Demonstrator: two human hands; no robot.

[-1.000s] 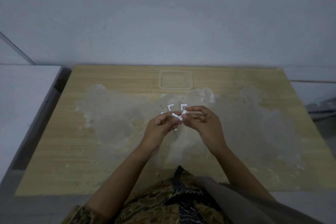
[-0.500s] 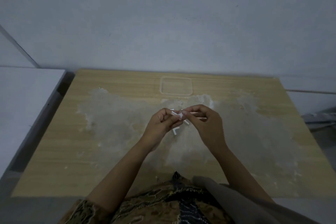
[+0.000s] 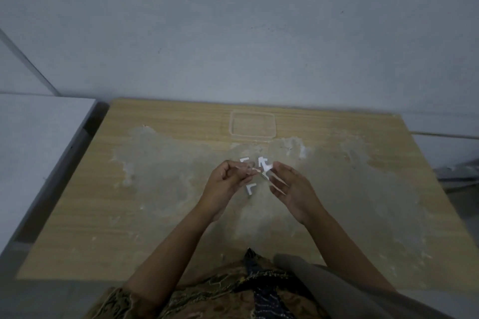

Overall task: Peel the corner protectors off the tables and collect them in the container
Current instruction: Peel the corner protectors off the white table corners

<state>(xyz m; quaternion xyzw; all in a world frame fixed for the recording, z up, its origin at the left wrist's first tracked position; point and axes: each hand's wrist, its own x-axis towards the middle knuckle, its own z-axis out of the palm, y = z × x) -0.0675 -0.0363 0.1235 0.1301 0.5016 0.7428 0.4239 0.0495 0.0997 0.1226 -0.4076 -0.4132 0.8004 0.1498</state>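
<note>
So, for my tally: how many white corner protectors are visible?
4: one protector beyond the left hand, another beside it, one nearer, one at the right hand; more may hide.

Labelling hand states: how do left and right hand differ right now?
Left hand has curled fingers pinching a small white corner protector; right hand has fingers straight and spread, gripping nothing plainly. The left shows its back, the right its palm side. Both hover over the wooden table, short of the clear container.

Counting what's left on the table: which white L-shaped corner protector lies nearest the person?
The corner protector lying below and between the hands; the other two lie farther back, toward the container.
</note>
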